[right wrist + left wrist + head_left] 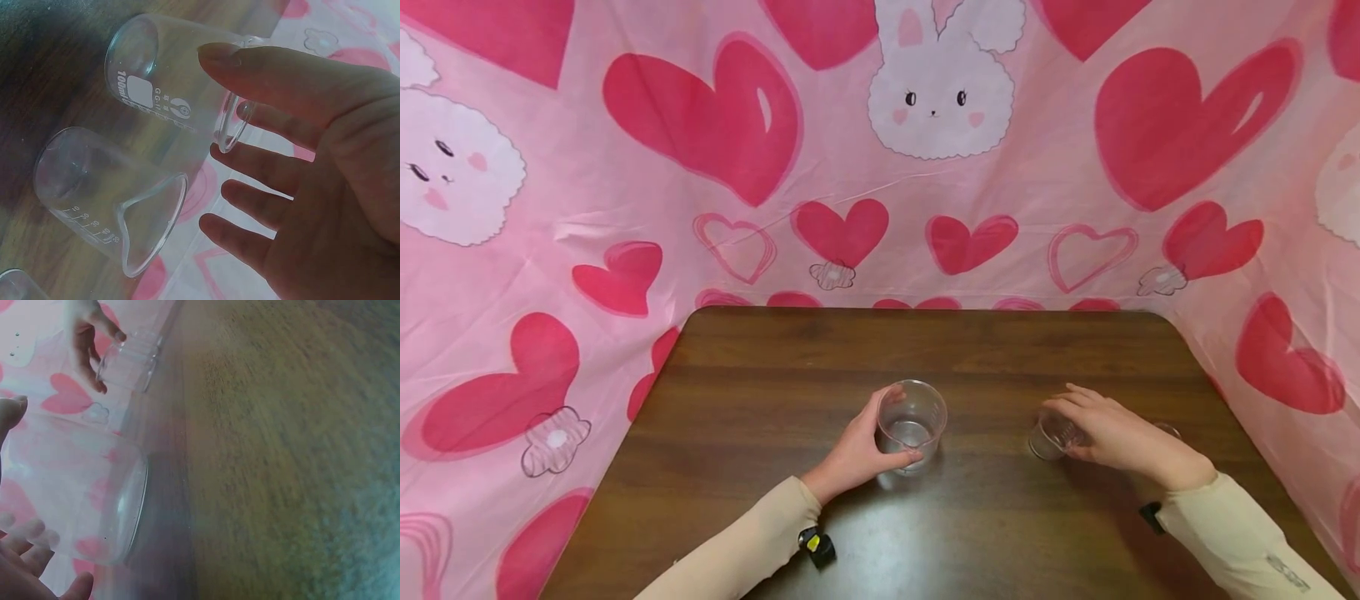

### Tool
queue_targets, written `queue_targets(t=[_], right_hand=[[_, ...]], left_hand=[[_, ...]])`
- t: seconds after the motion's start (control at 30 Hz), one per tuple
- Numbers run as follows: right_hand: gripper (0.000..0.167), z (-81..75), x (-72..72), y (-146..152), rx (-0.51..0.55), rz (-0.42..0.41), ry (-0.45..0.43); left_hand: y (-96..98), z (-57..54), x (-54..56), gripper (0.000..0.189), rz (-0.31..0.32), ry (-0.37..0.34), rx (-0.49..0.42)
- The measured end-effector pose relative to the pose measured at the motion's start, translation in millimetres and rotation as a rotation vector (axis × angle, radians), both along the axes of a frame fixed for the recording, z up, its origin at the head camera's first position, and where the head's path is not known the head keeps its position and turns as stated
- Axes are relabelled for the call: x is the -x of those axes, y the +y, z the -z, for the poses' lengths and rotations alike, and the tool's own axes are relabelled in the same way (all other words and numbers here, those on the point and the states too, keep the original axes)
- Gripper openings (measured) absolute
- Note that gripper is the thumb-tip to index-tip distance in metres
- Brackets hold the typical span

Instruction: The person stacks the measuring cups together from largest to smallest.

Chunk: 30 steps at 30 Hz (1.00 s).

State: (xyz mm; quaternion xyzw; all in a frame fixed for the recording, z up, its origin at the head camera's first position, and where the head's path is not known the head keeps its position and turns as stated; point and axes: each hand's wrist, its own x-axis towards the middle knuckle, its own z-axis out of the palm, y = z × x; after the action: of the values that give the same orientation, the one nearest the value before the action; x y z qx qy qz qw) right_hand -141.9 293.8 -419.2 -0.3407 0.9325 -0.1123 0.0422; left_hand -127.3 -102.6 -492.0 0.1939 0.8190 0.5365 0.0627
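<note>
In the head view, my left hand (853, 450) grips a large clear beaker (917, 437) at the middle of the table, thumb on the near side and fingers round the far side. In the left wrist view this large beaker (81, 487) stands upright, its base at the tabletop. Farther right, my right hand (1108, 429) holds a smaller glass beaker (1047, 440) near its rim. The right wrist view shows white print reading 100 ml on this beaker (169, 75), with the thumb against its side and the fingers by the rim.
A smaller graduated beaker (100, 194) with a spout stands beside the 100 ml one. Part of another glass (19, 286) shows in the corner. In the head view a glass rim (1167, 430) peeks out behind the right wrist. Pink heart-print cloth (925, 183) surrounds the brown table (760, 350).
</note>
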Motion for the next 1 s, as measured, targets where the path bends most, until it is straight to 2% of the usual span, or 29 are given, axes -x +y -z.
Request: queue_targets(t=[0.33,0.5,0.67,1.0], right_hand=[[0.063,2.7,3.6,1.3,0.024,-0.012,0.003],[0.061,0.1,5.9,-0.7,0.021,-0.001,-0.028],[0.059,-5.4,7.1,-2.5,0.012,0.001,-0.058],[0.055,-24.5,6.9,-15.7,-0.011,-0.03,-0.057]], left_hand=[[-0.2,-0.6,1.0,0.096,0.006,0.001,0.004],[-0.5,0.6,2.2,0.095,0.009,0.005,0.008],[-0.5,0.8,3.4,0.096,0.013,0.013,0.012],[-1.8,-0.3,1.4,0.098,0.013,0.002,0.026]])
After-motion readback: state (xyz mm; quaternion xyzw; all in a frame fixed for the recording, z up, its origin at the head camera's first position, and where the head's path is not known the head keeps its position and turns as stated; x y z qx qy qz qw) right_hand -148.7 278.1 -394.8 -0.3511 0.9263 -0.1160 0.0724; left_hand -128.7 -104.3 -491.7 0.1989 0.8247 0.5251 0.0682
